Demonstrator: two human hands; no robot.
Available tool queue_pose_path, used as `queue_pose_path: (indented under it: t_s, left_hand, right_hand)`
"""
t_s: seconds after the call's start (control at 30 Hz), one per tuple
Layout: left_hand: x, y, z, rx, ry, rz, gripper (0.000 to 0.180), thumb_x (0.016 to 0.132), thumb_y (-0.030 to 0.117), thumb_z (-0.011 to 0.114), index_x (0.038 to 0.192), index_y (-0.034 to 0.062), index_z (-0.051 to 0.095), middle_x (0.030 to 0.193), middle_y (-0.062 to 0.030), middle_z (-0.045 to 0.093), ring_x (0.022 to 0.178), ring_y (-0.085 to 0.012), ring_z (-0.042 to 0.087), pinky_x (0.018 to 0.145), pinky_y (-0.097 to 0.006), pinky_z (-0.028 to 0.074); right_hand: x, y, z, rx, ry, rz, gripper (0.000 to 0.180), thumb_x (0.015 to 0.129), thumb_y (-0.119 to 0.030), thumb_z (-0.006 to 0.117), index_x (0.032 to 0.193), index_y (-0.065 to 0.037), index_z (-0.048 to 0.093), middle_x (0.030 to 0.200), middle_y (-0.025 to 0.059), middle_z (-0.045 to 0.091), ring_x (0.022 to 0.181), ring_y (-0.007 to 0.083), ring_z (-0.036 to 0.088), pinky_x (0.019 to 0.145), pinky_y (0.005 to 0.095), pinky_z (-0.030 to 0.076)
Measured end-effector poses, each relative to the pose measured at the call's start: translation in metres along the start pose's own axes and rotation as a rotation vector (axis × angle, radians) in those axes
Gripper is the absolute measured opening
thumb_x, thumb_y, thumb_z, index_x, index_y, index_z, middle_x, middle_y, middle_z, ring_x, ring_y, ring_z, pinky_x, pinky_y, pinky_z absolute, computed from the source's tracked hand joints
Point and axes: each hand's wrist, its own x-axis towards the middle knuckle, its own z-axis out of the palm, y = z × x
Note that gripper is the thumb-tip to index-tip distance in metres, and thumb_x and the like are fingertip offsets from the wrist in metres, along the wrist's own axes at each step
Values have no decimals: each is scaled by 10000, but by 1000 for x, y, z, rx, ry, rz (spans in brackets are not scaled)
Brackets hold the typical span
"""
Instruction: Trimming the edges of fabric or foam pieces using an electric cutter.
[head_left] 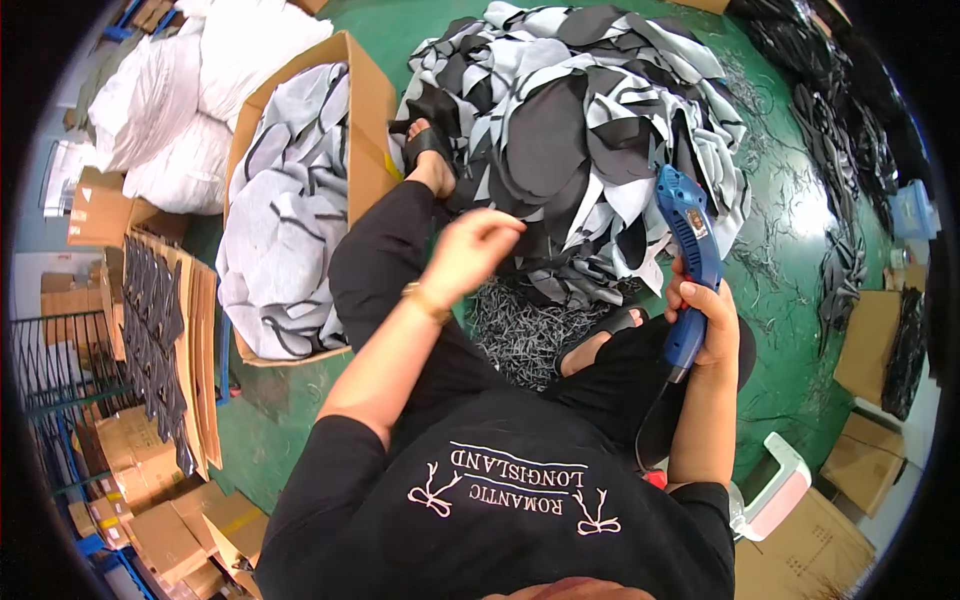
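Note:
My right hand is wrapped round the handle of a blue corded electric cutter, its head pointing away from me toward the pile. The cutter's tip lies against the pile's right part, and I cannot tell if it touches a piece. My left hand hovers over the pile's near left edge, fingers bent together with nothing visible in them. The large pile of grey and black sheet pieces lies on the floor in front of me; some pieces are rounded. Thin cut strips are heaped between my feet.
An open cardboard box full of similar grey pieces stands at my left. White sacks are behind it. A rack with cartons is at the lower left. Loose shreds litter the green floor; a white-and-pink object stands at the right.

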Motion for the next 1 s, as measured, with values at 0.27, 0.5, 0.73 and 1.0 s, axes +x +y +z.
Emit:
queue_pose_path:
  t_s: [0.27, 0.5, 0.73, 1.0]
  left_hand:
    - [85, -59, 130, 725, -244, -36, 357, 732, 155, 692, 1078, 95, 630, 1310, -210, 439, 1208, -399, 419, 945, -441, 419]
    - [114, -69, 91, -723, -145, -679, 236, 861, 40, 594, 1094, 18, 561, 1012, -67, 651, 868, -160, 642, 713, -297, 526]
    - [28, 45, 59, -1206, -478, -262, 260, 905, 25, 542, 1164, 18, 560, 1062, -60, 643, 865, -131, 631, 767, -283, 514]
    - [-42, 56, 87, -246, -571, 261, 16, 843, 75, 604, 837, 90, 601, 850, -45, 570, 831, -171, 567, 706, -298, 444]
  right_hand:
    - [3, -1, -24, 116, 58, 25, 456, 688, -160, 700, 1056, 32, 513, 714, 18, 483, 650, 122, 487, 533, 244, 437]
    - [12, -6, -34, 105, 68, 59, 443, 693, -160, 692, 1048, 42, 520, 717, 31, 513, 646, 124, 508, 542, 251, 444]
    - [24, 13, -27, 201, -53, 83, 452, 773, -239, 703, 1128, -20, 528, 1172, 202, 590, 1037, 335, 616, 831, 439, 539]
    - [15, 39, 23, 17, -199, 184, 511, 696, -106, 785, 1131, 7, 540, 1045, 145, 641, 943, 217, 634, 839, 334, 506]
